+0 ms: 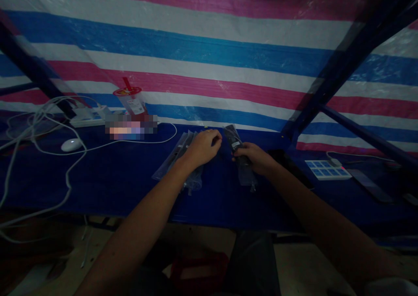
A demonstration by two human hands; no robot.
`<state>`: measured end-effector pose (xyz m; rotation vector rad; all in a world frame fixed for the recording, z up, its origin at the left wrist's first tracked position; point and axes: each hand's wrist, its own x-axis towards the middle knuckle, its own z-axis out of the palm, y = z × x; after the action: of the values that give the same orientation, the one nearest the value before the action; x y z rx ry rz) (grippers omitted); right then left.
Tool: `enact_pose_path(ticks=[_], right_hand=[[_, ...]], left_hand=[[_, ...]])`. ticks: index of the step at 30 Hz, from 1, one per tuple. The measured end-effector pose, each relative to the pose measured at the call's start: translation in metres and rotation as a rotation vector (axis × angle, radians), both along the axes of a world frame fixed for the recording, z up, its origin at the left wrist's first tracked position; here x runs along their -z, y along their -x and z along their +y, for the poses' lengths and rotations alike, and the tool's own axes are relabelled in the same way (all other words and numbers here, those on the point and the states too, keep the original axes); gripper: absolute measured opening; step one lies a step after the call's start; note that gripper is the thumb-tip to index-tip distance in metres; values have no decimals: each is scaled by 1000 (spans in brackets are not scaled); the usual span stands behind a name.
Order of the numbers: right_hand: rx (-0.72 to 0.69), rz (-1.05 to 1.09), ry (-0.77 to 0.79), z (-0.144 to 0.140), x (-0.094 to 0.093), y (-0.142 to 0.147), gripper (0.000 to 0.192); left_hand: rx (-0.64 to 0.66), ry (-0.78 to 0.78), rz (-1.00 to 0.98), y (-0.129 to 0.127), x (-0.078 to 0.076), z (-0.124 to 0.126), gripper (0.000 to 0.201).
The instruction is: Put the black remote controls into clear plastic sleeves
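Note:
My right hand (pixel 255 157) is closed around a clear plastic bag (pixel 245 176) with a dark, long item inside and a small white label. The bag's upper end leans toward the striped sheet; what the item is, I cannot tell. My left hand (pixel 204 147) hovers by several similar clear bags (pixel 173 157) lying in a bunch on the blue table (pixel 215 204). Its fingers are loosely bent, with a gap between thumb and forefinger and nothing visible in them. Part of the bunch is hidden under my left wrist.
A cup with a red straw (pixel 132 102) stands at the back left by a power strip (pixel 86 121). White cables (pixel 68 174) and a white mouse-like object (pixel 71 145) lie left. At right are a dark flat object (pixel 290 167), a white-and-blue panel (pixel 328 169) and a phone-like slab (pixel 369 185).

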<state>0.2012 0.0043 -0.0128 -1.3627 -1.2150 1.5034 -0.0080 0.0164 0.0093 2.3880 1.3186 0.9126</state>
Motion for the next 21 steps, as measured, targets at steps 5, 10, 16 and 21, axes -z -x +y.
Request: enact_pose_path(ticks=[5, 10, 16, 21], right_hand=[[172, 373, -57, 7, -13, 12, 23], [225, 469, -296, 2, -25, 31, 32], [219, 521, -437, -5, -35, 49, 44], [227, 531, -345, 12, -41, 37, 33]], left_hand=[[76, 259, -145, -5, 0, -8, 42], [108, 317, -127, -16, -2, -22, 64], [56, 224, -159, -17, -6, -25, 62], [10, 176, -5, -16, -11, -27, 23]])
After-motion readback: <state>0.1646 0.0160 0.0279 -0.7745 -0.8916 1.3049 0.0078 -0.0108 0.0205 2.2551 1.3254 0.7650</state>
